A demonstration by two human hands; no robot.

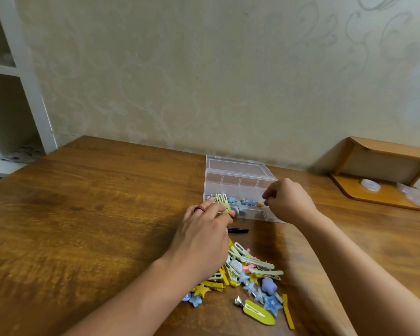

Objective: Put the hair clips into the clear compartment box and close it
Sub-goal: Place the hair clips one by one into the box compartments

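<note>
While our left hand (201, 229) pinched a small yellow clip (222, 202) and our right hand (286, 200) curled, maybe holding something tiny, over the clear box (240, 175), the hair clips (252, 275) looked light, stiff and best held by their edges.

On the wooden surface (95, 202) a clear compartment box (238, 187) stands open, its lid tilted back toward the wall, a few blue clips in its near compartments. The left hand (204, 236) pinches a pale yellow clip (222, 202) at the box's near left corner. The right hand (286, 200), fingers curled, hovers over the box's right end. A pile of hair clips (247, 280) lies between the forearms, a black clip (238, 230) just beyond it.
</note>
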